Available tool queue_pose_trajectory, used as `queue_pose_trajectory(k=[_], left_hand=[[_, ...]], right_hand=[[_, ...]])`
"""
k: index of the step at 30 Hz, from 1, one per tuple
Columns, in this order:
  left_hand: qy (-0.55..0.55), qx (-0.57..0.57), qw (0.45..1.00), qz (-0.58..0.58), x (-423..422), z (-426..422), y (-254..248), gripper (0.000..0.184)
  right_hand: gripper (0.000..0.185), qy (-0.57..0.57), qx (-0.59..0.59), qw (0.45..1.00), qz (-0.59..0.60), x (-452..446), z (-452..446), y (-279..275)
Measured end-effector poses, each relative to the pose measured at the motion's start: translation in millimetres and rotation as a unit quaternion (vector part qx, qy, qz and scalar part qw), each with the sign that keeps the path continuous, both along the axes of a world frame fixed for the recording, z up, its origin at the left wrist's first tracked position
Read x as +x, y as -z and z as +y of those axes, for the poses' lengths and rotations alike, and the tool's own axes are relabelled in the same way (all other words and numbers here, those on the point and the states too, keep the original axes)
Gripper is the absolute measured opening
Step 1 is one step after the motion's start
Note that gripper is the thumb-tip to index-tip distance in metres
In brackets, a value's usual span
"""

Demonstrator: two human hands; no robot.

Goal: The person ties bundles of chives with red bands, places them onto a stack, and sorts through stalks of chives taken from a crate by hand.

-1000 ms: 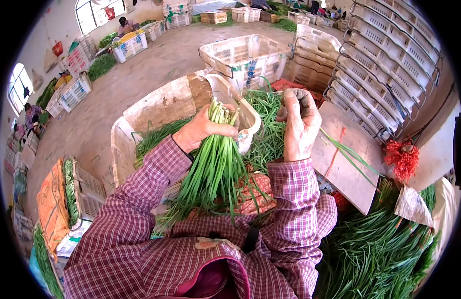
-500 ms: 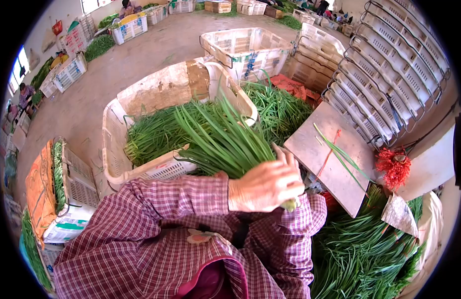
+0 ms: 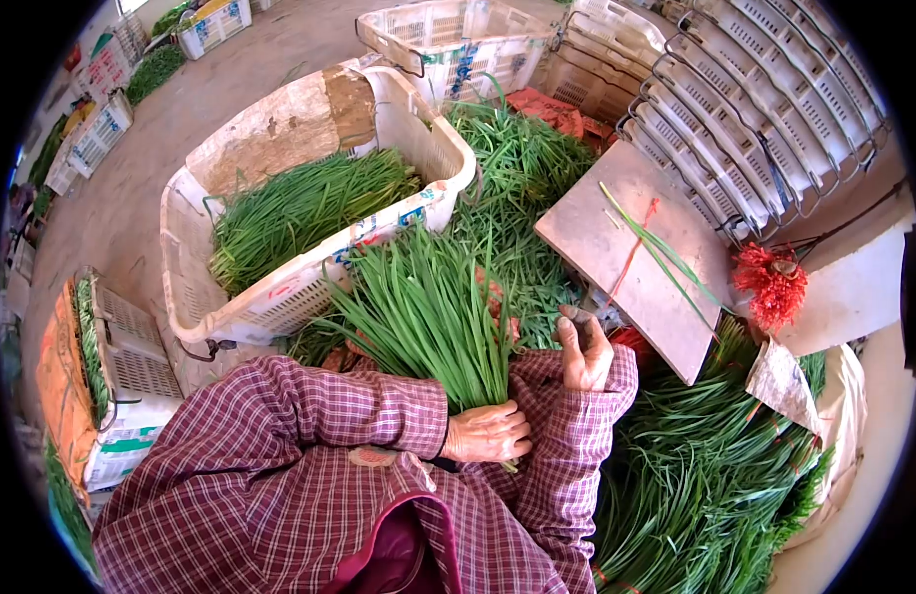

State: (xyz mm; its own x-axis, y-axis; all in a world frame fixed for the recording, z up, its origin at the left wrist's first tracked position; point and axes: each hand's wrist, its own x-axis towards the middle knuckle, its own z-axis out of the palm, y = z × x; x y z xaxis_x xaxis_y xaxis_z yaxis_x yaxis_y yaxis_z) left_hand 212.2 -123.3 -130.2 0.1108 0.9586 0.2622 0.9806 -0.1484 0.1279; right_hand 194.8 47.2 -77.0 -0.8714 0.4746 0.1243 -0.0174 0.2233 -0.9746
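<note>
My left hand (image 3: pixel 488 433) is closed around the lower stems of a bunch of garlic chives (image 3: pixel 428 312), close to my lap. The long flat leaves fan up and away from the fist, and a bit of stem end pokes out below it. My right hand (image 3: pixel 585 351) is raised to the right of the bunch, apart from it. Its fingers are loosely bent with the thumb apart, and nothing shows between them. Just beyond that hand, a tilted board (image 3: pixel 641 252) carries a red tie (image 3: pixel 631 255) and a few loose chive leaves (image 3: pixel 666 252).
A white crate (image 3: pixel 314 287) holding chives (image 3: pixel 305 213) stands ahead on the left. Loose greens (image 3: pixel 522 158) lie behind the bunch. Stacked crates (image 3: pixel 765 109) rise at the right, near a bundle of red ties (image 3: pixel 770 287). More chives (image 3: pixel 706 475) lie at lower right.
The chive bunch has come down and left toward my body in my left hand. My right hand has parted from the bunch and now appears separately on its right. The view has shifted.
</note>
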Motion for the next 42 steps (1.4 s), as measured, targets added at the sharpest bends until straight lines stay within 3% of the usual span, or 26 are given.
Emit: queue_pose_trajectory(k=[5,8,12,16,21,25,28,31,33,34,36,37,41,42], left_hand=[[-0.015,0.062,0.998,0.030,1,-1,-2,0.023],[-0.019,0.039,0.998,0.035,1,-1,-2,0.023],[-0.019,0.040,0.998,0.035,1,-1,-2,0.017],[-0.015,0.011,0.999,0.049,-1,-2,-6,0.014],[-0.002,-0.030,0.999,0.032,-3,-5,-9,0.011],[0.006,-0.058,0.998,-0.007,-8,-7,-16,0.011],[0.019,-0.098,0.994,-0.041,-3,-2,5,0.013],[0.017,-0.014,0.999,-0.026,-1,-1,19,0.019],[0.022,-0.051,0.998,-0.004,2,2,19,0.030],[0.019,-0.050,0.999,-0.005,2,2,20,0.030],[-0.006,0.072,0.997,0.008,0,1,22,0.017],[-0.008,0.082,0.997,0.014,0,3,23,0.018],[-0.017,0.026,0.999,0.011,-2,-1,8,0.017],[0.018,-0.070,0.997,-0.041,-6,-1,3,0.023]], right_hand=[[0.016,-0.077,-0.014,0.996,-0.034,-9,-14,4],[0.017,-0.118,0.146,0.982,-0.013,-20,-9,34],[0.017,-0.207,0.238,0.949,0.025,-41,-30,5],[0.026,-0.160,0.273,0.934,-0.166,-60,-51,-5],[0.029,-0.166,0.335,0.908,-0.188,-73,-63,5],[0.027,-0.142,0.331,0.917,-0.172,-78,-65,11],[0.026,-0.126,0.318,0.927,-0.155,-85,-64,8],[0.023,-0.097,0.263,0.954,-0.103,-98,-64,-6],[0.023,-0.073,0.205,0.973,-0.074,-112,-60,-20],[0.024,-0.062,0.173,0.982,-0.046,-120,-55,-24],[0.025,-0.020,0.223,0.975,-0.014,-140,-46,-29],[0.027,-0.018,0.232,0.972,-0.021,-144,-46,-36],[0.021,-0.151,0.317,0.935,-0.046,-154,-72,-34],[0.022,-0.201,0.318,0.923,-0.085,-157,-77,-25]])
